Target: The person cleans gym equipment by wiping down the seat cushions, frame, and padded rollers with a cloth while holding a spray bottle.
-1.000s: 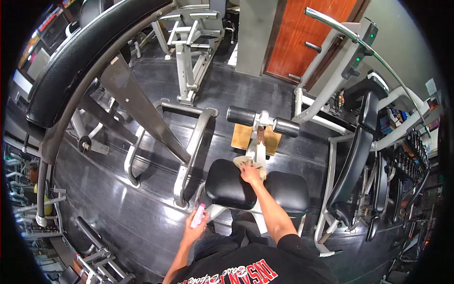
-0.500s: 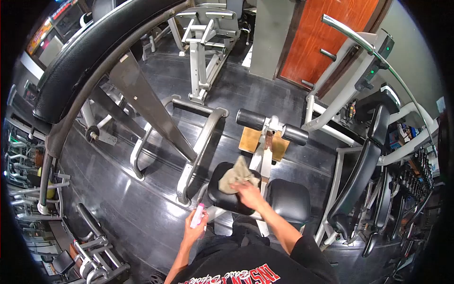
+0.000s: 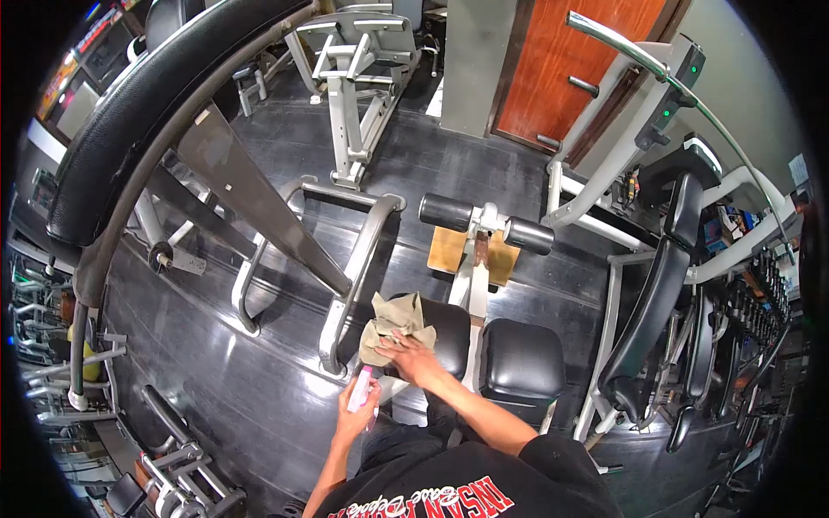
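My right hand [image 3: 413,359] presses on a crumpled beige cloth [image 3: 399,325] at the left edge of a black padded seat [image 3: 451,341]. The cloth bunches up beyond my fingers and covers part of the pad. Just below and left of it, my left hand [image 3: 356,413] is wrapped round a small white spray bottle with a pink top [image 3: 361,388]. The bottle is held upright near the cloth. To the right is a second black seat pad [image 3: 522,358], apart from both hands.
Ahead stand black foam rollers [image 3: 528,236] above a wooden plate [image 3: 447,252]. A grey metal frame [image 3: 367,250] rises close on the left, under a large black backrest [image 3: 129,121]. Another black bench [image 3: 648,324] stands at right. An orange-brown door [image 3: 553,86] is at the back.
My right hand and the cloth have slid left across the seat, towards the spray bottle. My left hand has stayed nearly in place. The view has shifted slightly.
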Action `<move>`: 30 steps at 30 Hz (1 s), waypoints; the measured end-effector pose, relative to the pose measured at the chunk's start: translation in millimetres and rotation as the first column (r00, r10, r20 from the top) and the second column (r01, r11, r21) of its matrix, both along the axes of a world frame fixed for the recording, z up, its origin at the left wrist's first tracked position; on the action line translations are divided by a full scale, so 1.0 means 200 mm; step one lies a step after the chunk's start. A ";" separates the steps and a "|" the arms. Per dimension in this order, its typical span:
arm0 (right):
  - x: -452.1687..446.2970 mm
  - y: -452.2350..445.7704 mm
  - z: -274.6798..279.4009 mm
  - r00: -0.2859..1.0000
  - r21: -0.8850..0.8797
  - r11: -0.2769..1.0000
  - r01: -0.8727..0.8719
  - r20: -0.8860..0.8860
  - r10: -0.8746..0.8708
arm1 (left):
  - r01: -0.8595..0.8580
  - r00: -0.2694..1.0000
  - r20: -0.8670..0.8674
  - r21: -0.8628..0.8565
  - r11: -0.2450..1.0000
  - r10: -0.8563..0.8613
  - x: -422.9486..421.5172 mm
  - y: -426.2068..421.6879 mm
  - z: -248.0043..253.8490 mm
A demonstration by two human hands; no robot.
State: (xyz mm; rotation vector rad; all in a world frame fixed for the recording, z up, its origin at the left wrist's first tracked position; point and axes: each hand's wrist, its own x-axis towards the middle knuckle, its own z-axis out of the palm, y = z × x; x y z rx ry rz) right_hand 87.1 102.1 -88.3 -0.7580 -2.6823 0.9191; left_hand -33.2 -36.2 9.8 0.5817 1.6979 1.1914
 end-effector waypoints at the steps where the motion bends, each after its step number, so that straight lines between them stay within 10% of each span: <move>1: 0.05 0.05 -0.01 0.998 -0.029 0.998 -0.048 -0.029 0.048 | -0.002 1.000 0.002 -0.001 1.000 0.002 0.00 0.00 0.00; 8: 0.02 0.11 -0.08 0.963 -0.028 0.970 0.242 0.130 -0.236 | -0.005 0.998 -0.057 0.047 0.999 0.008 -0.06 -0.10 -0.04; 18: -0.24 -0.37 -0.08 0.881 0.562 0.776 -0.286 0.474 -0.018 | -0.021 0.998 -0.051 0.042 0.999 0.023 -0.20 -0.32 0.01; 30: 0.65 -0.35 -0.01 0.854 0.383 0.825 -0.415 0.477 0.208 | 0.017 0.999 0.041 0.081 0.997 -0.021 -0.28 -0.41 -0.06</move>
